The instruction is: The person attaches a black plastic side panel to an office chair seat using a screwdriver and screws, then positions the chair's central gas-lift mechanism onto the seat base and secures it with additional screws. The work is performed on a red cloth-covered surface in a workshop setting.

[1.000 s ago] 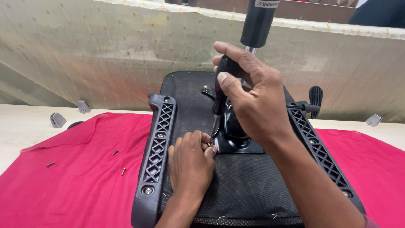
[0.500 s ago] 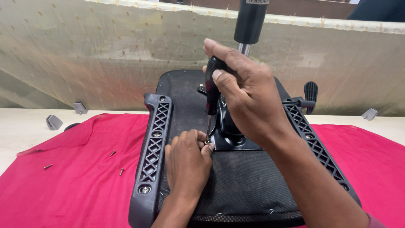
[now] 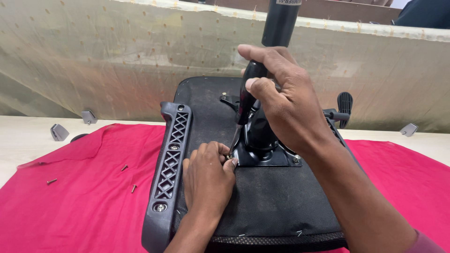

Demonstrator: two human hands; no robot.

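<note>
Head view, looking down at an upturned chair seat point(image 3: 276, 201) lying on a red cloth point(image 3: 84, 206) spread over a table point(image 3: 28, 140).

Nearest, resting on the seat's black underside: the left hand point(image 3: 206, 180), fingers curled together, fingertips point(image 3: 229, 161) pinching a screw point(image 3: 229, 157) at the near left corner of the metal base plate point(image 3: 267, 158). Just left of it, running front to back along the seat's edge: a black lattice armrest bracket point(image 3: 169, 164), bolted at both ends.

Above and slightly farther, gripping tight around the dark handle of a screwdriver point(image 3: 244, 105): the right hand point(image 3: 286, 100), thumb pressing along the handle, shaft slanting down so the tip is meeting the screw beside the left fingertips. Behind that hand, standing up from the plate: the black gas lift column point(image 3: 280, 21).

On the cloth to the left, lying well apart from the seat: three loose screws point(image 3: 123, 167). Farther out, sitting on the bare table near the back: two small grey plastic pieces point(image 3: 59, 132) on the left and another point(image 3: 409, 130) on the right. At the very back, hanging as a backdrop: a pale dotted sheet point(image 3: 117, 56).
</note>
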